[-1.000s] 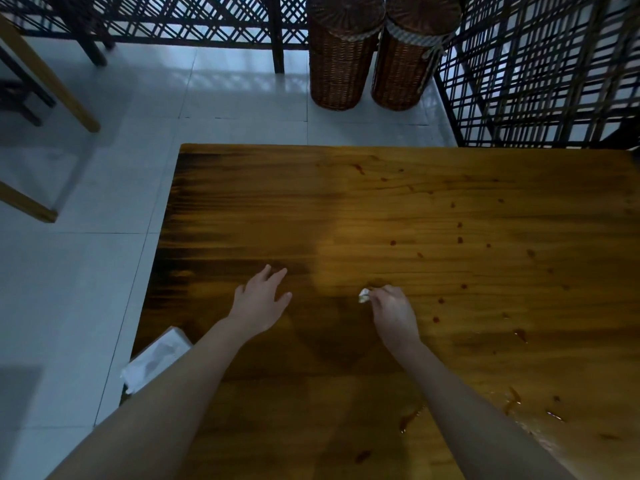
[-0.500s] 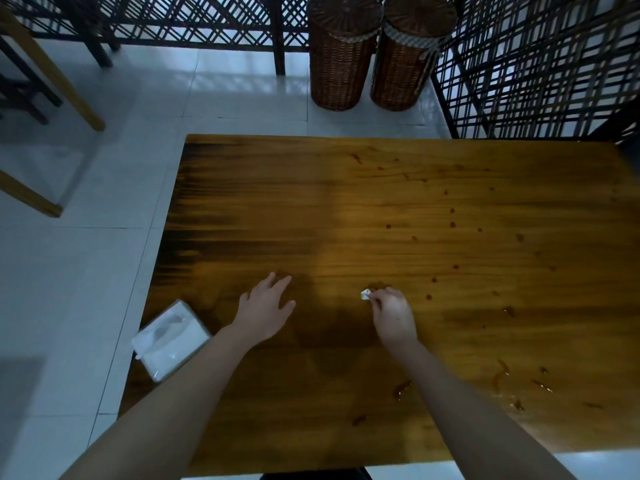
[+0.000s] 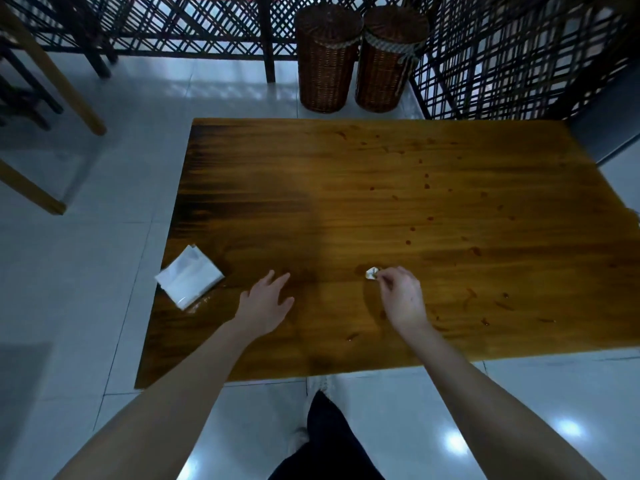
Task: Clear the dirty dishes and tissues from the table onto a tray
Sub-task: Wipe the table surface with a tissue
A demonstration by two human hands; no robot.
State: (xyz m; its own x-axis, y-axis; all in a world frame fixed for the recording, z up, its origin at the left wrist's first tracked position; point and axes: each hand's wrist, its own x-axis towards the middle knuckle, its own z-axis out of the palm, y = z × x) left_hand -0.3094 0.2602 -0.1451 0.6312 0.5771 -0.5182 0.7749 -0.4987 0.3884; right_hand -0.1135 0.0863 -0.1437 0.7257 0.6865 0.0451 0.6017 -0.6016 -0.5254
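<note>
Pinching a small crumpled white tissue scrap (image 3: 371, 273) between thumb and forefinger, the right grip (image 3: 403, 299) sits low over the brown wooden tabletop (image 3: 381, 188), with its other fingers curled in. The scrap sticks out at that grip's far-left tip. Can't tell whether the scrap touches the wood.

The left grip (image 3: 265, 306) is to the left of the right grip and apart from it. It is palm down with fingers spread and relaxed, holding nothing. Can't tell if it touches the tabletop or is just above it.

A flat white soft tissue pack (image 3: 188, 277) lies left of the left grip and slightly beyond it. It sits at the tabletop's left edge, with one corner at or just over that edge.

Reddish-brown sauce spots (image 3: 502, 303) are scattered to the right of the right grip and beyond it. One small smear lies on the near side between the two grips.

Beyond both grips, past the tabletop's far edge, two tall brown wicker baskets (image 3: 327, 57) stand side by side on the pale grey tiled floor (image 3: 86, 271). A black lattice screen (image 3: 173, 26) stands behind them. Light wooden chair legs (image 3: 52, 71) are far left.

On the near side, between the forearms, are a dark trouser leg (image 3: 329, 438) and a pale shoe (image 3: 320, 382).
</note>
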